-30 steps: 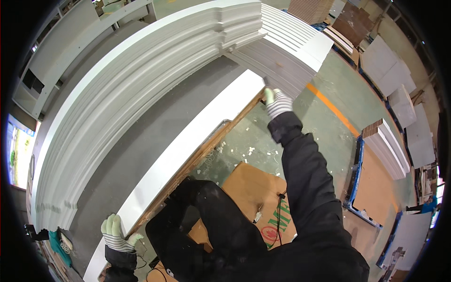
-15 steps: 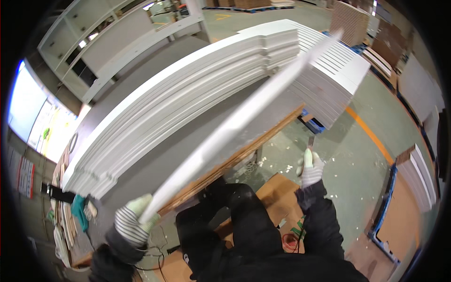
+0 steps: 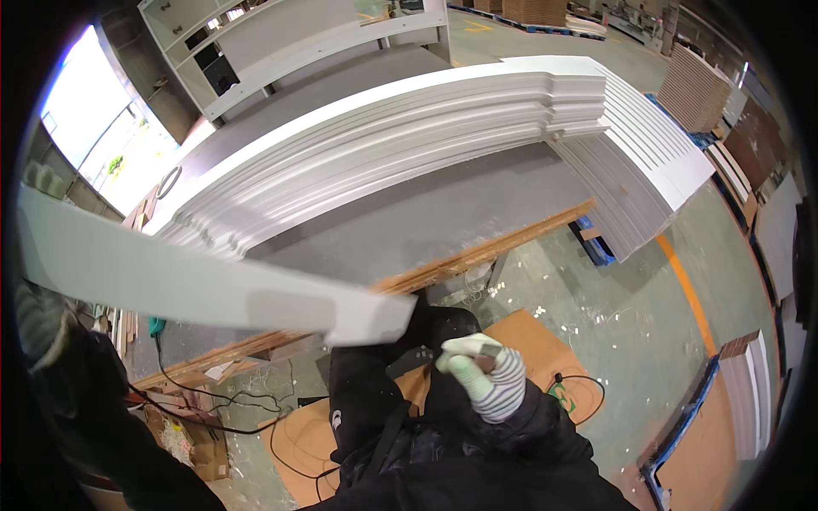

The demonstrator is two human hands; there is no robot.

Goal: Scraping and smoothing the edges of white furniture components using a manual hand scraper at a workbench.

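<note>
A long white board (image 3: 162,264), notched at its near end, reaches from the left side across the front of the table and is slightly blurred. My left hand (image 3: 43,180), in a pale glove, grips its far-left end; only some fingers show over the upper edge. Over my lap, my right hand (image 3: 490,379) wears a striped glove and is closed around a small flat metal blade (image 3: 489,356), apart from the board. The grey tabletop (image 3: 426,204) bears a long row of similar white boards (image 3: 375,119) behind the held one.
A white slotted stack (image 3: 639,145) stands beyond the table's right end on a blue pallet (image 3: 594,243). Black cables (image 3: 213,409) hang near the table's front edge. Cardboard (image 3: 528,341) and white scraps lie on the floor. More panels (image 3: 748,400) stand at the right.
The board has swung from pointing far right to lying across the left front. My left hand has moved farther left and up; my right hand has drawn in toward my lap with the blade.
</note>
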